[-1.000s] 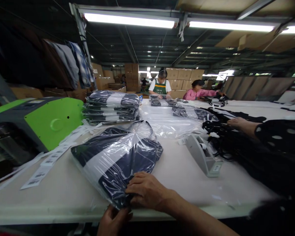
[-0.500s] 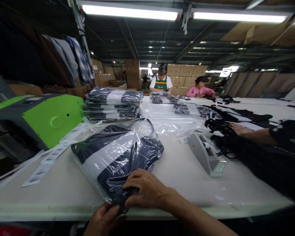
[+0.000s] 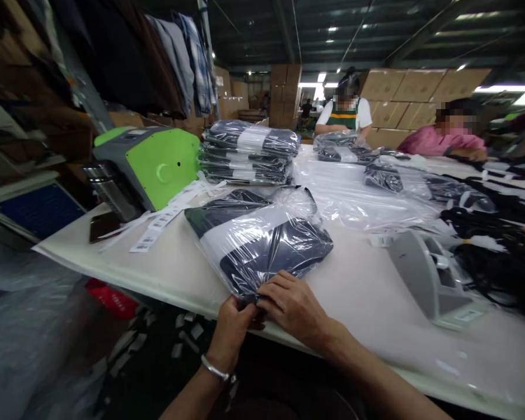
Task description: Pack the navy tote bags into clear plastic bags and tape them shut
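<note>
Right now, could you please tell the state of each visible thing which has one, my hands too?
Bagged garment: wrapped, lying on the table, held at its near corner.
Left hand: closed on that corner.
Right hand: gripping beside it.
Stacked packs: wrapped, piled up.
Clear bags: lying flat.
Flask: standing, capped.
Label strip: laid out, printed.
Green machine: standing; on or off, cannot tell.
Grey dispenser: standing.
Clothes: hanging.

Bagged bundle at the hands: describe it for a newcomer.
On the table, find the stack of bags beside the green machine. Nearer the camera lies the bagged bundle, its white band slanting; only it has the wearer's left hand and right hand at its corner.
</note>
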Tool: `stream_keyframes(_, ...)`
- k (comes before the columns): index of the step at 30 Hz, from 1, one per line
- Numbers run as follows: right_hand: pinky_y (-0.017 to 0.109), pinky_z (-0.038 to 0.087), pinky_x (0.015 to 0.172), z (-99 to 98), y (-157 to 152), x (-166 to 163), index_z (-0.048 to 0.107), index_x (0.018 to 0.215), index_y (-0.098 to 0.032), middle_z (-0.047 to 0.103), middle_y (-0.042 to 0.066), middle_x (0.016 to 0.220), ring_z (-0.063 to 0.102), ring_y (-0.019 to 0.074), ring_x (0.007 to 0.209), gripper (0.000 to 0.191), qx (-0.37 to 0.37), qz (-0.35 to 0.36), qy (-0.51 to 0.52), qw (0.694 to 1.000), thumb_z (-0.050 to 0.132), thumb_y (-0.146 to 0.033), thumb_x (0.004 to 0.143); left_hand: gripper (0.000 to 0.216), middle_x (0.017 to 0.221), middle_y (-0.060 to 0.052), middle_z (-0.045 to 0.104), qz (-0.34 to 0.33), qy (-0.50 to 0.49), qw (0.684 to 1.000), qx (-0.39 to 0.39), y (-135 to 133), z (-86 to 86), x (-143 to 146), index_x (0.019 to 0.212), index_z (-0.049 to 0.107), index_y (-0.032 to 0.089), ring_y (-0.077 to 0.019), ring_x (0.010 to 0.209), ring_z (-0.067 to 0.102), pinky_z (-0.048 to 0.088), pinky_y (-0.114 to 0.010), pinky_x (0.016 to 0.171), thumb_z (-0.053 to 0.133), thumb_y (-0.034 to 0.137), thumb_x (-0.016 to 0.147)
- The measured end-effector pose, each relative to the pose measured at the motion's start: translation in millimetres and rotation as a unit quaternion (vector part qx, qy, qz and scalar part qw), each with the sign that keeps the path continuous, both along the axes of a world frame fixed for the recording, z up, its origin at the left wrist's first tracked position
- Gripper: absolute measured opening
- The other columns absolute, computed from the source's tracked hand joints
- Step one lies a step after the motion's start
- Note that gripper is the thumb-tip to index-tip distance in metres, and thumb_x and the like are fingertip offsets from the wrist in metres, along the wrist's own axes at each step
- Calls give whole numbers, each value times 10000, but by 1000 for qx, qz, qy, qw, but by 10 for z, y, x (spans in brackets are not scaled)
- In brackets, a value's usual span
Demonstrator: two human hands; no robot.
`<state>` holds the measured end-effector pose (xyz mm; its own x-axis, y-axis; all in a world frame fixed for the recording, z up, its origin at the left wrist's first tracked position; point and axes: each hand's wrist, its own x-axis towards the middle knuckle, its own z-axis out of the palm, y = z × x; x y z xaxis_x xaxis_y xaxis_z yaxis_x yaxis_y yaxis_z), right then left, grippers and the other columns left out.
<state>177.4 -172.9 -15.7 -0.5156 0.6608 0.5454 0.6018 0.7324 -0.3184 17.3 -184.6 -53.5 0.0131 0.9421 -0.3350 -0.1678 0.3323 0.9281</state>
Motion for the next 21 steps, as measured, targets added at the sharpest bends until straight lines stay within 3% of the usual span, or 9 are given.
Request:
stream_keyframes(4, 347, 507, 793, -55, -74, 3, 700, 982, -167, 722, 65, 879, 601, 186, 809, 162, -36, -13, 51, 998, 560, -247, 970, 350, 662, -16, 687, 18, -17, 1000, 0, -8, -65, 41, 882, 664, 115, -153, 514, 632, 551, -263, 488, 791, 358, 663)
stream_keyframes(10, 328, 527, 867, 80, 91, 209, 720, 1051, -208, 746, 38, 975, 644, 168, 939, 185, -127, 35, 40, 990, 569, -169, 950, 465, 847, -64, 717, -6, -27, 1000, -7, -24, 17, 15, 1025, 663, 110, -147, 595, 642, 547, -238, 458, 792, 414, 699)
stream_keyframes(13, 345, 523, 866, 187, 178, 223, 701, 1081, -183, 727, 65, 1022, 631, 178, 962, 217, -93, 59, -24, 994, 558, -120, 931, 465, 857, -66, 712, -3, -27, 1000, -7, -7, 47, 5, 1023, 658, 104, -141, 592, 632, 548, -236, 453, 792, 406, 696)
stream_keyframes(17, 330, 507, 810, 252, 203, 149, 687, 953, -153, 711, 70, 929, 618, 168, 851, 174, -42, 68, -107, 991, 514, -161, 974, 443, 811, -53, 700, -12, -33, 999, -7, 9, 43, -13, 1000, 657, 104, -150, 599, 637, 560, -250, 473, 794, 395, 696)
stream_keyframes(21, 319, 490, 760, 239, 173, 105, 666, 855, -162, 686, 62, 835, 586, 165, 769, 256, 8, 71, -107, 992, 457, -182, 1001, 462, 769, -50, 701, -23, -39, 999, -10, 26, 7, -28, 970, 665, 110, -166, 580, 653, 561, -266, 479, 824, 418, 664)
